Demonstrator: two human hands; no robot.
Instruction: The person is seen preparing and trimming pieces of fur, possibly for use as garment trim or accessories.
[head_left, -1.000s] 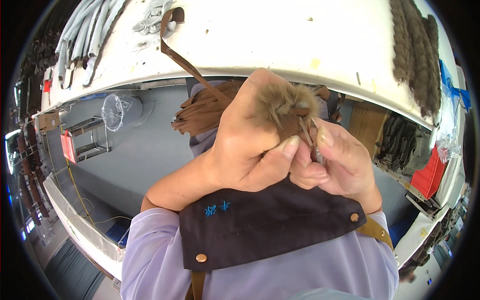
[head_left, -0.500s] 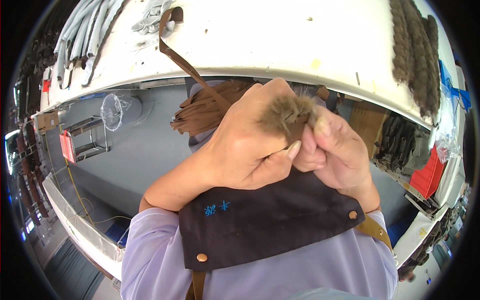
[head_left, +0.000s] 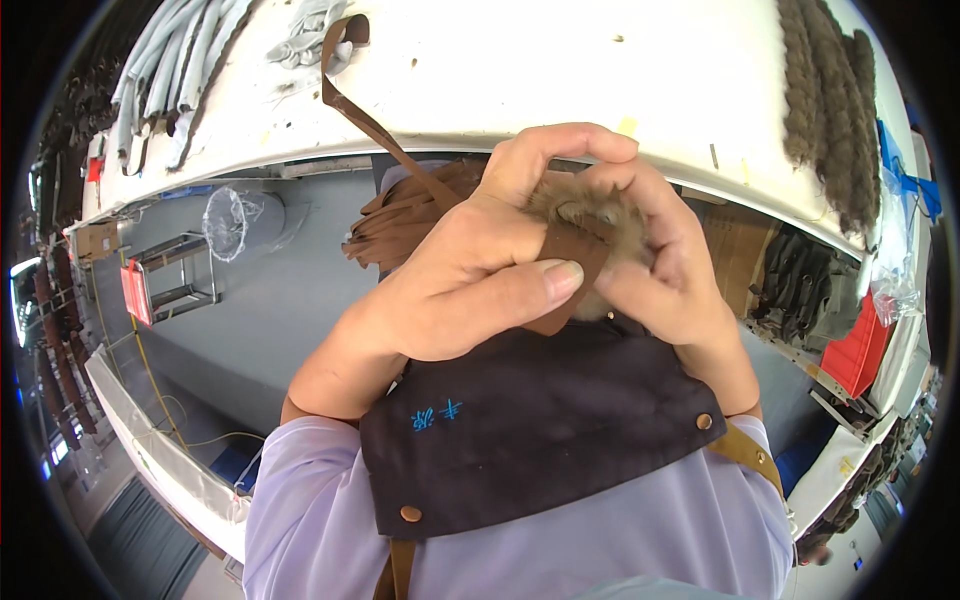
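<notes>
Above the dark apron [head_left: 540, 430], my left hand [head_left: 470, 275] grips a fur piece [head_left: 622, 222] with a flat brown fabric strip [head_left: 572, 252] along it. The left thumb presses flat on the strip, and the index finger arches over the top. My right hand [head_left: 680, 265] is closed on the right side of the fur, with its thumb at the strip's edge and its fingers curled behind. A loose end of the strip hangs below the left thumb. Behind my left wrist lies a bundle of brown strips [head_left: 400, 218]; a brown ribbon [head_left: 375, 130] runs from it onto the table.
The white table [head_left: 500, 70] spans the far side, its front edge just beyond my hands. Grey pelts [head_left: 180, 70] lie at its left, brown fur strips [head_left: 830, 110] at its right. A red bin [head_left: 858, 345] stands right; a metal stool [head_left: 180, 280] stands left.
Both hands have spread from a tight pinch. The left index finger has lifted, the right hand has moved round the fur's right side, and more of the brown strip shows.
</notes>
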